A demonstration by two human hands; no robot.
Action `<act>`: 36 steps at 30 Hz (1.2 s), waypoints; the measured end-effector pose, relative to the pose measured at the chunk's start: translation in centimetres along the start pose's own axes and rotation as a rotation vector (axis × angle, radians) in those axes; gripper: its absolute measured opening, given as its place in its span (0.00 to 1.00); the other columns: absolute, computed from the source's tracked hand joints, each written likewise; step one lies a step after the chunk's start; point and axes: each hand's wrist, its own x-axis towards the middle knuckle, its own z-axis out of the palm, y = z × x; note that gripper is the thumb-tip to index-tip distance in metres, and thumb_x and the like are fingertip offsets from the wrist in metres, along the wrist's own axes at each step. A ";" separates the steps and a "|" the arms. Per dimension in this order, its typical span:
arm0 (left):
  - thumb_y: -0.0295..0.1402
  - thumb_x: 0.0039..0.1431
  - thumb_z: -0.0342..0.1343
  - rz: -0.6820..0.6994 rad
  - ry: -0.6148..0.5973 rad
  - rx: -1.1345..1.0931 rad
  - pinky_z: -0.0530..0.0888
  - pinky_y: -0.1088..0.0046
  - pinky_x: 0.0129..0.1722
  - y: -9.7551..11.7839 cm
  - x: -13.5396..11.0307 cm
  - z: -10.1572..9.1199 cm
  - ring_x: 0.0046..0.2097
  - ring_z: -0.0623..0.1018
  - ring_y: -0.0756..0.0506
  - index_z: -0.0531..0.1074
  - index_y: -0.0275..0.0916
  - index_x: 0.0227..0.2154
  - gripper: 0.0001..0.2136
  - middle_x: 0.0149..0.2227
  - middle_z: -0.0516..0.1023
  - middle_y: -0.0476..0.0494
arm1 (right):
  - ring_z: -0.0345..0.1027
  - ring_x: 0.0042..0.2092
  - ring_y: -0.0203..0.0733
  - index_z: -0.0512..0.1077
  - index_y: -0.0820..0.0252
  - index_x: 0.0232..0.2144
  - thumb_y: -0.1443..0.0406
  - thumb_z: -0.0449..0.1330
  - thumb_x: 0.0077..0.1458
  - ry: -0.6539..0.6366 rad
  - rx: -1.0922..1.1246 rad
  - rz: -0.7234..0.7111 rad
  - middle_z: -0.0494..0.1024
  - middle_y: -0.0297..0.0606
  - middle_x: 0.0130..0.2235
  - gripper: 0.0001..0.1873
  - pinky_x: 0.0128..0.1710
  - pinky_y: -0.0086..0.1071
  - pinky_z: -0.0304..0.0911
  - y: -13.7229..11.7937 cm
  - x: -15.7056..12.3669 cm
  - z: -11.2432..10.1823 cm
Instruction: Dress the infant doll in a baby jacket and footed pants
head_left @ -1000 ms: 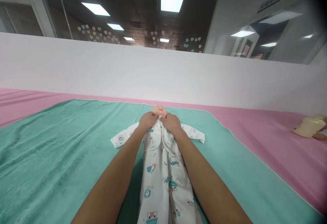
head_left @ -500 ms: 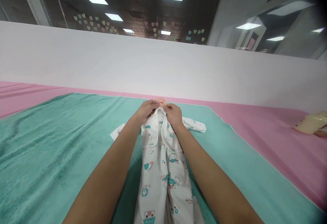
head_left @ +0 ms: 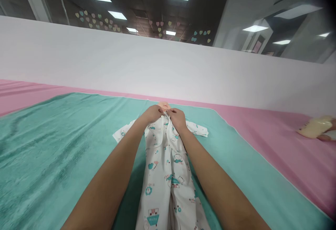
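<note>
A baby doll (head_left: pixel 165 106) lies on its back on a teal blanket (head_left: pixel 78 135), its head at the far end. It wears a white printed baby outfit (head_left: pixel 160 167), whose sleeves spread out to both sides and whose legs reach toward me. At the doll's neck, my left hand (head_left: pixel 154 113) pinches the collar's left edge. My right hand (head_left: pixel 177 117) grips the collar's right edge close beside it. The two front flaps hang slightly apart below my fingers. My hands hide parts of the doll's chin and shoulders.
Pink cloth (head_left: pixel 267 128) lies under and around the blanket. At the far right is a pale yellow bottle-like object (head_left: pixel 315 126), partly cut off by the frame. A white wall (head_left: pixel 162 69) stands behind the blanket, with dark glass (head_left: pixel 147 6) above it.
My left hand has come down slightly and closer to the collar, so more of the doll's face shows. The left sleeve lies more visible. My right hand keeps its hold.
</note>
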 end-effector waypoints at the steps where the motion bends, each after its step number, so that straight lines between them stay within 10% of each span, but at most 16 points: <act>1: 0.31 0.48 0.54 0.001 0.008 -0.004 0.65 0.74 0.29 -0.1 0.1 0.1 0.31 0.73 0.47 0.75 0.36 0.26 0.07 0.31 0.78 0.42 | 0.65 0.32 0.38 0.73 0.59 0.21 0.58 0.55 0.45 0.004 0.004 0.010 0.75 0.32 0.27 0.12 0.33 0.30 0.56 0.0 0.0 0.0; 10: 0.32 0.47 0.52 0.054 0.094 -0.151 0.59 0.74 0.24 0.2 -0.3 0.2 0.24 0.63 0.51 0.67 0.38 0.16 0.08 0.17 0.63 0.52 | 0.67 0.33 0.39 0.74 0.58 0.23 0.58 0.56 0.45 -0.009 0.032 0.019 0.76 0.33 0.28 0.12 0.34 0.30 0.58 0.4 0.3 -0.1; 26: 0.30 0.47 0.55 0.117 0.171 -0.188 0.65 0.75 0.32 -0.4 0.2 1.4 0.31 0.72 0.49 0.72 0.40 0.33 0.08 0.28 0.75 0.50 | 0.66 0.32 0.38 0.76 0.60 0.27 0.55 0.59 0.42 -0.075 0.312 0.090 0.76 0.34 0.29 0.14 0.33 0.30 0.60 1.6 0.2 0.1; 36: 0.33 0.47 0.57 0.126 0.186 -0.136 0.65 0.73 0.32 -1.0 0.6 1.6 0.33 0.73 0.47 0.70 0.39 0.26 0.03 0.30 0.76 0.47 | 0.70 0.35 0.39 0.75 0.59 0.33 0.58 0.61 0.41 -0.184 0.279 0.045 0.79 0.37 0.34 0.16 0.36 0.31 0.62 1.7 0.0 -0.7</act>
